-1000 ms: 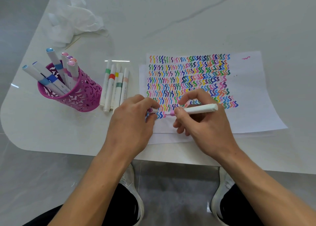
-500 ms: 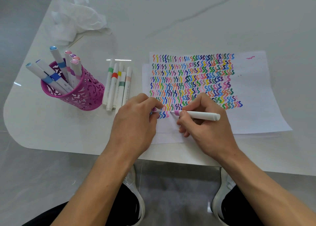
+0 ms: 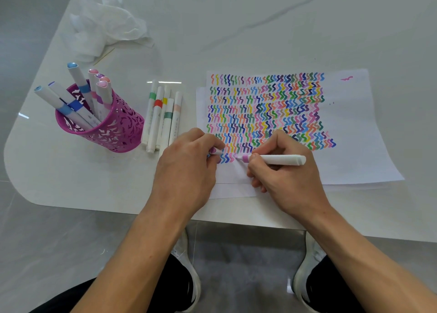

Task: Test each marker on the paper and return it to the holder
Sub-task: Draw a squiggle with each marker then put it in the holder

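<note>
My right hand (image 3: 287, 175) grips a white marker (image 3: 281, 159) with a pink band, its tip touching the paper (image 3: 350, 132) at the start of the lowest row of squiggles. My left hand (image 3: 186, 170) rests on the paper's left edge and pinches the marker's pink cap (image 3: 214, 150). The sheet is covered with rows of coloured wavy strokes. A magenta cut-out holder (image 3: 111, 128) at the left holds several capped markers. Beside it several more markers (image 3: 163, 116) lie flat on the table.
A crumpled white tissue (image 3: 106, 26) lies at the back left. The white table's (image 3: 260, 24) rounded front-left corner and front edge are close to my arms. My knees and shoes show below the edge.
The marker's tip has come down onto the paper and traced a pink squiggle, shifting slightly. My left hand stays put with the cap.
</note>
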